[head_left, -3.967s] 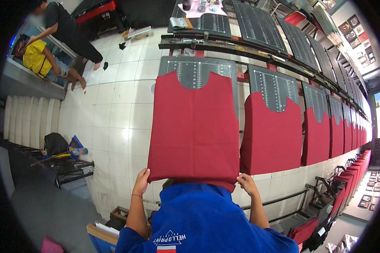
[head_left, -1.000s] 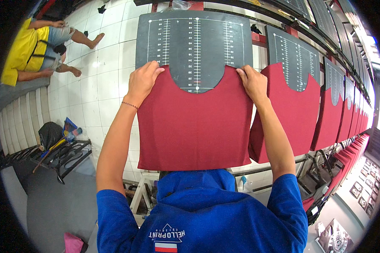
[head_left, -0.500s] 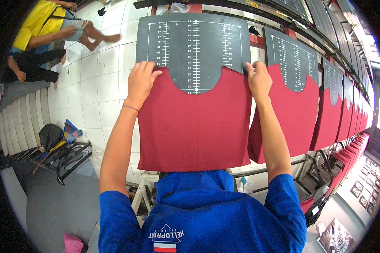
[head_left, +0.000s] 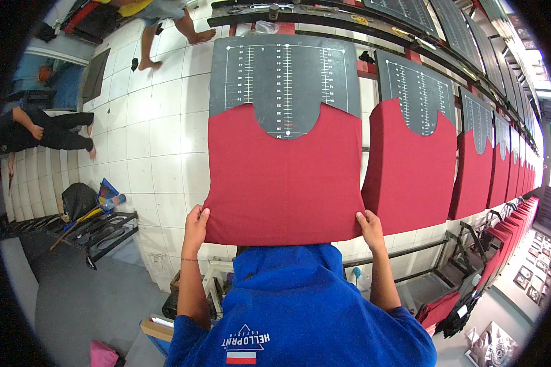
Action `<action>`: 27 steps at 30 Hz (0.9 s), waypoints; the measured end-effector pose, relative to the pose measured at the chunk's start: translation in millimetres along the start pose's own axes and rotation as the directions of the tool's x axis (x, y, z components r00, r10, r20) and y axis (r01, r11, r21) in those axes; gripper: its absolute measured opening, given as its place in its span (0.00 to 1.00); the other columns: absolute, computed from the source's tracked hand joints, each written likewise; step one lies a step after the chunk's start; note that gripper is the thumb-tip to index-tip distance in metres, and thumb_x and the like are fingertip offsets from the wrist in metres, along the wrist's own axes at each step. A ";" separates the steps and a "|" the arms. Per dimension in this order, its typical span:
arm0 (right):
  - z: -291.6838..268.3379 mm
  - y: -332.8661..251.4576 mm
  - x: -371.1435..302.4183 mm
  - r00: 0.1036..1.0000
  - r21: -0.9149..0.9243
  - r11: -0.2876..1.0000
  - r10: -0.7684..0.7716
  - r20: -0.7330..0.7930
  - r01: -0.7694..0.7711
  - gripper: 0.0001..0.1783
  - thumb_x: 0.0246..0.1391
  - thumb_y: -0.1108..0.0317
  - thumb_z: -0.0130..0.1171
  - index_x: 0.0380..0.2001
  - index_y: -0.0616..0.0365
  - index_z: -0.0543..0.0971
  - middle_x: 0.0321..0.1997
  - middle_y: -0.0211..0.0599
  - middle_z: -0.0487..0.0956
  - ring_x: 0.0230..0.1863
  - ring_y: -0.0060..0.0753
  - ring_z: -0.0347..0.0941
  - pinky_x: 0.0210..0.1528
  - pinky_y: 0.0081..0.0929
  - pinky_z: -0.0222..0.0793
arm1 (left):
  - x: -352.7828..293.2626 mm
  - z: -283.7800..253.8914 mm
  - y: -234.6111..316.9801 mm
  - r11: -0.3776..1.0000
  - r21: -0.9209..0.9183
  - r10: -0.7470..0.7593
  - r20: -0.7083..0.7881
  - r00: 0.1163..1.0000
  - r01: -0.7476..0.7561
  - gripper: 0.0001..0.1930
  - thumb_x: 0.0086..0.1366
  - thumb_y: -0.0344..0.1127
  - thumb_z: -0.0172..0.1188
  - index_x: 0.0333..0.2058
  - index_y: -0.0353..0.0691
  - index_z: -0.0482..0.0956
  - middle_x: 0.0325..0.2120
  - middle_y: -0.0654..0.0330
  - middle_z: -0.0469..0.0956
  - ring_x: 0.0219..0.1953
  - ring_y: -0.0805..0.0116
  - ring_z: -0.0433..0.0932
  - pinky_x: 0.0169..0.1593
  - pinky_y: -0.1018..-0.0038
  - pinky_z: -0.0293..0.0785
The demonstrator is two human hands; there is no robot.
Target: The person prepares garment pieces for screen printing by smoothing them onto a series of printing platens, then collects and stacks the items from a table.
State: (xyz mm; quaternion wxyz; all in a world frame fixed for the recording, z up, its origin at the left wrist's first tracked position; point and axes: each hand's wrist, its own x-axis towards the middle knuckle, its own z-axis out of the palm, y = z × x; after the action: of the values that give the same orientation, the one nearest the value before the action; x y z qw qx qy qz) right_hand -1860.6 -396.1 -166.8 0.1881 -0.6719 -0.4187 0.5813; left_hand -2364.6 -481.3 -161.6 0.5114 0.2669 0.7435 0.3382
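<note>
Cloth of dark red [head_left: 284,177] with a scooped neckline covers the near part of a grey marked board [head_left: 306,73] in the head view, leaving the board's far part bare. On the board's near left side, the left hand [head_left: 196,227] has thumb and fingers closed on the cloth's side edge, just above the hem; on its near right side, the right hand [head_left: 371,229] pinches the opposite edge, though both hands' fingers are partly hidden. Right of the board, a second red garment [head_left: 413,174] covers most of another board [head_left: 404,92]; left of it lies white tiled floor [head_left: 162,177]. The cloth looks light, soft and limp, likelier to wrinkle or skew than to tear; the side edges near the hem seem the best hold, gripped evenly.
</note>
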 end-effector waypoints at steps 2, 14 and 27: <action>-1.5 -0.5 -2.6 0.993 0.031 0.999 -0.029 -0.111 0.033 0.11 0.63 0.66 0.56 0.38 0.65 0.77 0.33 0.28 0.79 0.35 0.18 0.71 0.39 0.21 0.67 | 2.1 1.9 -7.7 0.999 -0.044 -0.009 -0.043 0.999 0.007 0.12 0.72 0.38 0.52 0.31 0.38 0.72 0.24 0.71 0.68 0.28 0.83 0.62 0.34 0.81 0.62; 21.1 -12.4 -8.8 0.879 -0.204 0.976 -0.163 -0.449 0.077 0.12 0.62 0.65 0.58 0.36 0.67 0.77 0.28 0.36 0.77 0.31 0.24 0.71 0.35 0.26 0.68 | 2.3 8.1 -20.4 0.988 -0.156 -0.010 -0.041 0.999 0.003 0.10 0.72 0.37 0.51 0.34 0.38 0.72 0.29 0.67 0.73 0.33 0.80 0.68 0.39 0.79 0.66; 147.4 -82.5 -3.7 0.563 -0.620 0.048 -0.477 0.675 0.783 0.41 0.59 0.39 0.49 0.67 0.54 0.62 0.73 0.40 0.59 0.74 0.46 0.49 0.73 0.50 0.42 | 6.9 13.7 -10.2 0.968 -0.249 0.003 0.004 1.000 -0.002 0.08 0.72 0.36 0.53 0.36 0.37 0.74 0.32 0.67 0.76 0.35 0.81 0.69 0.42 0.80 0.68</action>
State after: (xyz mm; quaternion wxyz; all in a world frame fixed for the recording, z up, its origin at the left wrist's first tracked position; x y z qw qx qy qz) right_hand -2027.2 -385.8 -140.8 -0.0236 -0.3055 -0.9296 0.2049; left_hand -2354.6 -479.4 -176.9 0.5422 0.2023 0.6935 0.4291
